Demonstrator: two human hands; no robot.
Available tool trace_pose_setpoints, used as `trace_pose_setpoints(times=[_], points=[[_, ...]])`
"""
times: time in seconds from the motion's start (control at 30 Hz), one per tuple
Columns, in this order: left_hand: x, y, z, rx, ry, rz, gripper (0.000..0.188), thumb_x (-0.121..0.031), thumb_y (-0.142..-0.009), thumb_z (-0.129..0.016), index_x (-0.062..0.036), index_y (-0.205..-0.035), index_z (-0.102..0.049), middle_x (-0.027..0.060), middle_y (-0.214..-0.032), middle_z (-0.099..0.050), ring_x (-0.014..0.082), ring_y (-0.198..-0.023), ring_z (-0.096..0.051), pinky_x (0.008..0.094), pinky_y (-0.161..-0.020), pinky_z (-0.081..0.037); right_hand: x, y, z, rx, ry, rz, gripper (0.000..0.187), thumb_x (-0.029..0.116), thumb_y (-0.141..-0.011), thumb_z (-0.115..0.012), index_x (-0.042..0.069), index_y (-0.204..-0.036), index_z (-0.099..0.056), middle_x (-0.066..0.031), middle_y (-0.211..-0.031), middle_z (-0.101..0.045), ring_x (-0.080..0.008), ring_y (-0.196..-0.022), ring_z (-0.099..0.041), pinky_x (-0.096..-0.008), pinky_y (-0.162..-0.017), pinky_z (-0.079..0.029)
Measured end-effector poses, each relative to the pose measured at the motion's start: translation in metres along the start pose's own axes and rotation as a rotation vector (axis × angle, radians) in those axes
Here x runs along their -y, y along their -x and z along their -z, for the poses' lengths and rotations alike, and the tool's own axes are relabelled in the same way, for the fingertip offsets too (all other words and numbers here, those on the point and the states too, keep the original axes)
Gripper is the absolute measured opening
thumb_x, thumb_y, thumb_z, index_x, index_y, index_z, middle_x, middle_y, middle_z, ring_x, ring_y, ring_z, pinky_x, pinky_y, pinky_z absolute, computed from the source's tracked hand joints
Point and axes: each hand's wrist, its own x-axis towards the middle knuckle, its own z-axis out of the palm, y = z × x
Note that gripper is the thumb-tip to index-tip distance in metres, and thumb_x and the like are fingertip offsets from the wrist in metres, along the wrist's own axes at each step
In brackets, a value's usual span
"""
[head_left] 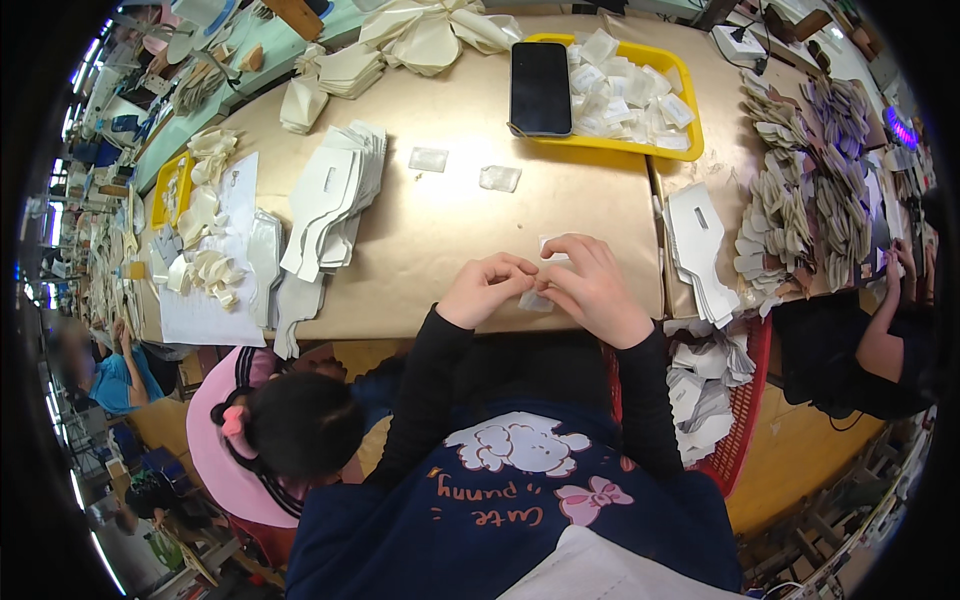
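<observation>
Near the front edge of the table (450, 220), my left hand (490, 287) and my right hand (597, 293) meet, fingertips pinched together. Between them is a small clear plastic packet (535, 301), partly hidden by the fingers; parts of it show above and below the fingertips. Both hands are closed on it. Farther out lie two more small clear packets (428, 159) (500, 178), apart from each other and out of reach of my fingers. A yellow tray (690, 110) at the back holds a heap of similar packets (625, 95). Across its left end rests a black phone (541, 88).
Stacked cream shaped pieces (335, 195) stand left, another stack (697, 250) right. Grey and purple bundles (835, 170) crowd the far right. A red basket (750, 420) of white pieces sits beside my right arm. A person in a pink top (215, 440) is close on the left.
</observation>
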Motion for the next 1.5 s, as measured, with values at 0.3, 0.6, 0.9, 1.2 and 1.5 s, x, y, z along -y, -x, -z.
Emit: trace_pose_setpoints(times=[0.3,0.6,0.9,1.2,1.5], points=[[-0.002,0.001,0.004,-0.109,0.010,-0.064,0.019,-0.013,-0.096,-0.064,0.0037,-0.097,-0.073,0.0055,-0.114,-0.067,0.0100,-0.093,-0.059,0.0256,-0.085,-0.046,0.000,-0.001,-0.007,-0.110,0.008,0.012,0.020,0.007,-0.077,-0.075,0.008,-0.093,-0.062,-0.0082,-0.106,-0.059,-0.0303,-0.106,-0.057,-0.0408,-0.092,-0.044],[-0.013,0.009,-0.003,-0.078,-0.043,-0.049,0.019,-0.014,-0.097,-0.064,0.0022,-0.099,-0.074,0.0051,-0.114,-0.065,0.0124,-0.103,-0.058,0.0275,-0.094,-0.044,0.006,-0.009,-0.001,-0.109,0.049,0.041,0.020,0.014,-0.078,-0.075,0.010,-0.096,-0.066,-0.0068,-0.107,-0.061,-0.0287,-0.104,-0.057,-0.0404,-0.092,-0.044],[-0.021,0.014,-0.003,-0.102,-0.198,-0.088,0.019,-0.014,-0.095,-0.065,0.0027,-0.098,-0.074,0.0069,-0.114,-0.066,0.0138,-0.103,-0.059,0.0284,-0.093,-0.044,0.006,-0.009,-0.013,-0.028,0.089,0.053,0.025,0.007,-0.075,-0.073,0.007,-0.096,-0.058,-0.0090,-0.104,-0.058,-0.0293,-0.104,-0.057,-0.0430,-0.093,-0.043],[-0.021,0.015,0.005,-0.087,-0.069,-0.011,0.017,-0.010,-0.094,-0.066,0.0066,-0.093,-0.073,0.0042,-0.109,-0.063,0.0099,-0.095,-0.057,0.0246,-0.085,-0.045,0.007,0.005,-0.023,-0.082,0.094,0.101,0.024,0.008,-0.080,-0.068,0.006,-0.101,-0.057,-0.0088,-0.106,-0.056,-0.0287,-0.104,-0.056,-0.0421,-0.095,-0.043],[-0.021,0.017,0.005,-0.109,-0.119,-0.052,0.019,-0.011,-0.096,-0.064,0.0046,-0.092,-0.073,0.0026,-0.107,-0.062,0.0080,-0.092,-0.055,0.0244,-0.082,-0.044,0.009,0.005,-0.022,-0.211,-0.021,0.076,0.035,0.007,-0.073,-0.076,0.009,-0.106,-0.063,-0.0063,-0.104,-0.057,-0.0267,-0.101,-0.056,-0.0422,-0.092,-0.044]])
